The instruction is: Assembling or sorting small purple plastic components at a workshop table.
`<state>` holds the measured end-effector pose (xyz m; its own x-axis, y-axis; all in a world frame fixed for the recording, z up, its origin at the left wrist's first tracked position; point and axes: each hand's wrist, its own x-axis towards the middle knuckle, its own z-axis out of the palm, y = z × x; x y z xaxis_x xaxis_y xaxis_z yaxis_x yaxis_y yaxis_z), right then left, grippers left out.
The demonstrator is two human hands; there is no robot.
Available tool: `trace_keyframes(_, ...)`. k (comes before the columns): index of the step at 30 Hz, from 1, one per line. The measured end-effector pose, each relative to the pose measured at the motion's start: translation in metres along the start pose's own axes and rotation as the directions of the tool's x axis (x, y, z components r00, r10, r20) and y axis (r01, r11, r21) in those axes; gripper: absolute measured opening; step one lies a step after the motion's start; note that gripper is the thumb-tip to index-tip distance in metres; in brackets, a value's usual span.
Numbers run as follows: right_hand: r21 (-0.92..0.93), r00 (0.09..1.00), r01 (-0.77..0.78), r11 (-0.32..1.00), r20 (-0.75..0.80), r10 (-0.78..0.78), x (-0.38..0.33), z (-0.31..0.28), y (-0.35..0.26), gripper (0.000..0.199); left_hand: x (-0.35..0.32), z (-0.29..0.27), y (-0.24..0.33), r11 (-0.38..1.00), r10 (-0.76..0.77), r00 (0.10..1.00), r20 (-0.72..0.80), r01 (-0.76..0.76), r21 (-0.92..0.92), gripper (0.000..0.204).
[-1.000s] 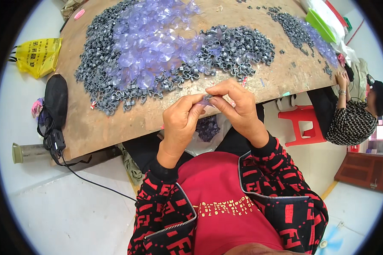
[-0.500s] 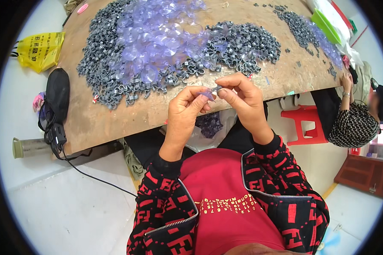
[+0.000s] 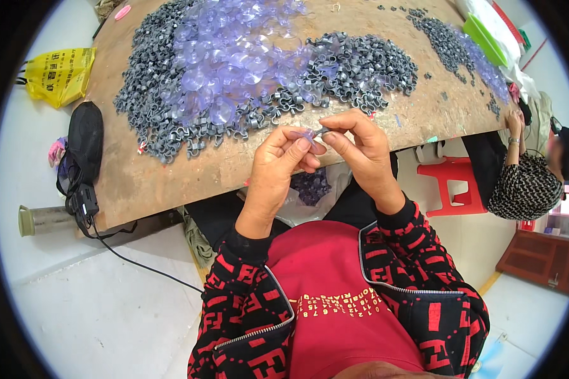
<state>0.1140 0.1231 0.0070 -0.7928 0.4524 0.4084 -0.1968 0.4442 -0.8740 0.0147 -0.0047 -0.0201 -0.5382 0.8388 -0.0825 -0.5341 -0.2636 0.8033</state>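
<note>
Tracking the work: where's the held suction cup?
Head view, above centre: the suction cup is in the left hand, beside the gray clip in the right hand.

A scuffed table (image 3: 171,189) heaped with grey clips (image 3: 367,72) and suction cups (image 3: 224,69) suggests a workshop.

To the left are a yellow plastic bag (image 3: 61,77), a black pouch (image 3: 85,142) and a clear bottle (image 3: 49,221) with an olive-green cap, while to the right are a lime-green basin (image 3: 485,39), a red plastic stool (image 3: 437,170) and a co-worker (image 3: 528,191) in a patterned top.
</note>
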Motion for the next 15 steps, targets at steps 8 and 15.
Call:
trace_keyframes(8, -0.102, 0.999, 0.034, 0.994, 0.044, -0.029, 0.0006, 0.0008, -0.0032, 0.019, -0.0003, 0.0003, -0.0046, 0.989, 0.04, 0.998, 0.042, -0.045, 0.14, 0.016)
trace_keyframes(15, 0.225, 0.989, -0.148, 0.963, 0.012, 0.149, -0.003, 0.0039, -0.0028, 0.02, -0.0021, 0.0022, -0.0031, 0.98, 0.082, 0.996, -0.018, -0.078, 0.181, 0.019)
